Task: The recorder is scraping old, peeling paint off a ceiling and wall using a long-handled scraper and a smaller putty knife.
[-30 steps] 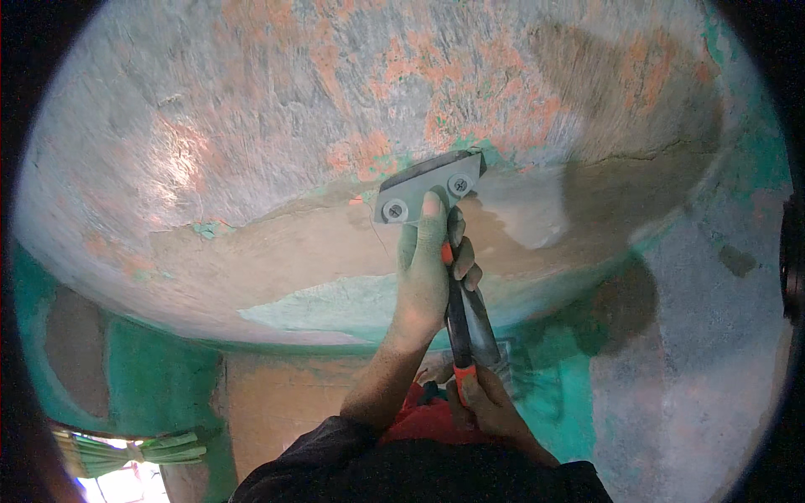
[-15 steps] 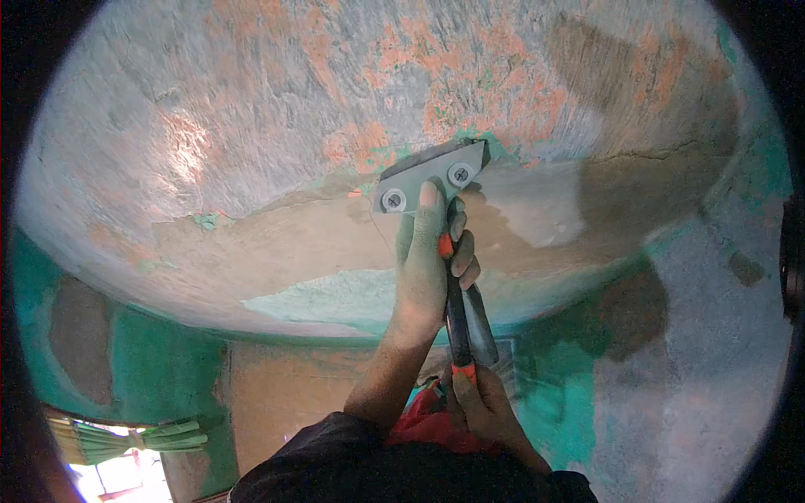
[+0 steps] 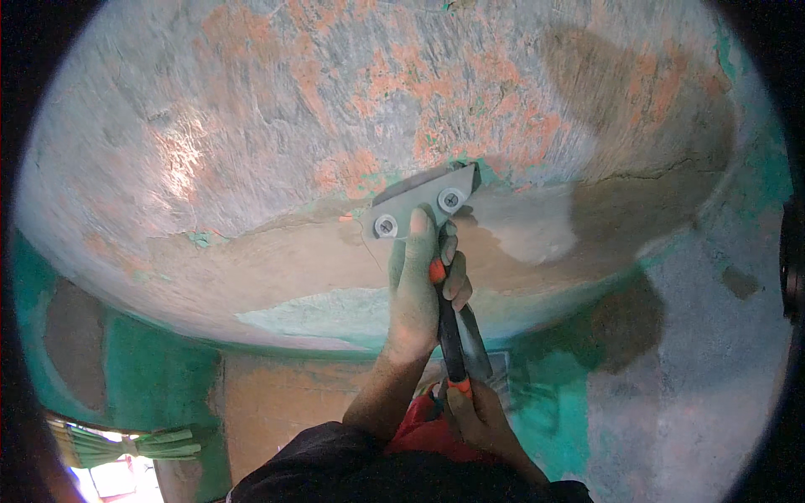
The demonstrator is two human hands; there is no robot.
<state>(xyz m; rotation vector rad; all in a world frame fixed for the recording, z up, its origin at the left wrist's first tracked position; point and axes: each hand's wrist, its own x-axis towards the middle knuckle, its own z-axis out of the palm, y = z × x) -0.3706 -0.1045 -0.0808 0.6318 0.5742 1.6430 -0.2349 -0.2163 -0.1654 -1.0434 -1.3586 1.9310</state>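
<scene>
A paint scraper [image 3: 419, 206] with a wide grey blade, two screws and a long black-and-orange handle is pressed to the peeling surface [image 3: 277, 151]. The blade's slanted far edge lies along a strip of green paint, where grey coating meets bare tan plaster. My left hand [image 3: 417, 272] is closed high on the handle, its dusty thumb stretched flat against the blade. Lower down, my right hand [image 3: 474, 411] grips the handle's end, with part of its fingers hidden. The handle [image 3: 450, 339] runs between both hands.
Orange and grey patches of old coating cover the surface above. A crack [image 3: 646, 173] runs toward the right. Green walls with grey patches [image 3: 75, 339] stand below. At the lower left a green curtain [image 3: 126, 448] hangs over a bright window.
The whole view has shifted, so the surface, scraper and hands all sit slightly lower and further left in the picture. Both hands keep their hold, and the blade stays at nearly the same spot.
</scene>
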